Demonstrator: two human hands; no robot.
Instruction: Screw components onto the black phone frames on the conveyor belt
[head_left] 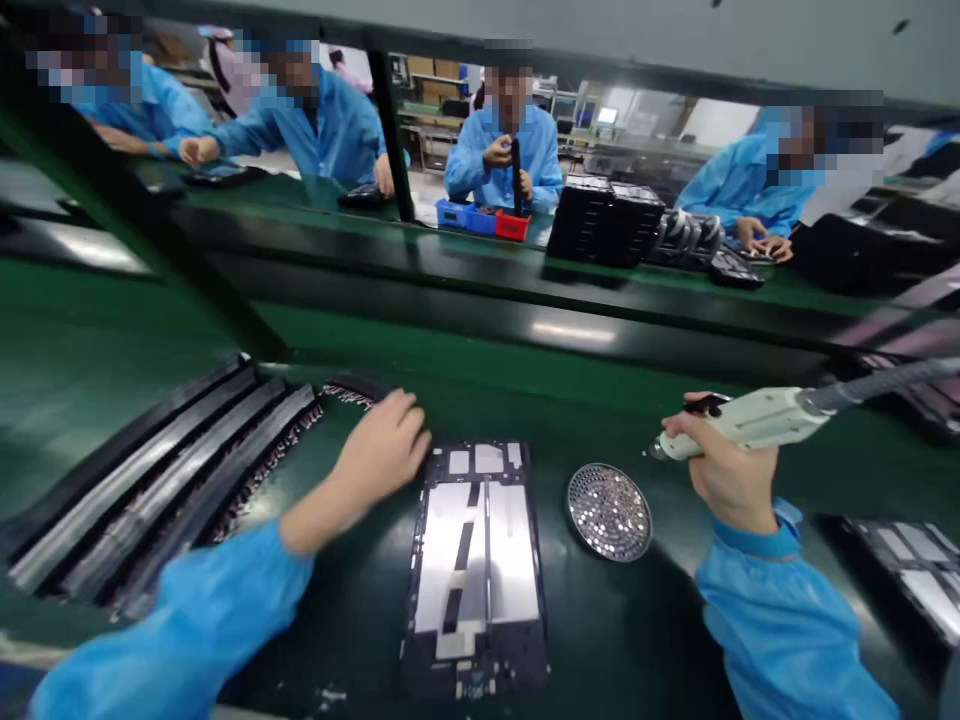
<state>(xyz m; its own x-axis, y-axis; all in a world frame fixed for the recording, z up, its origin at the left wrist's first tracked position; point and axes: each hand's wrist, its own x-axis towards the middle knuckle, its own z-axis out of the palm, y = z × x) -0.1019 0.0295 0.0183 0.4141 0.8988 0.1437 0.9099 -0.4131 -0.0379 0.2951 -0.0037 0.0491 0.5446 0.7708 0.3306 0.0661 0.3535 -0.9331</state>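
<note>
We have the flat panel lying lengthwise on the green bench, straight in front of us between our two arms. Our left hand lies at the panel's upper left corner with the fingers loosely curled. It touches the edge, but we cannot tell whether it grips the edge or only rests there. Our right hand is wrapped fully around a power screwdriver, whose tip points left and slightly down, up off the bench and apart from the panel. As we judge it, the work is driving small screws. It would go best with the left hand pressing the panel flat so that it cannot slide, and with the tool brought upright over each hole before any pressure goes on, because a tilted bit could slip across the pale surface. Between the panel and our right hand sits a round dish, near both but touching neither, filled across its floor with small shiny pieces that are most likely screws. To our left, long dark strips lie side by side in a slanted row, with fine bits along their edges too small to name. At the far right edge lies another panel. Across the belt, people in blue coats work beside small blue and red bins, whose contents are hidden, and a stack of black trays.
</note>
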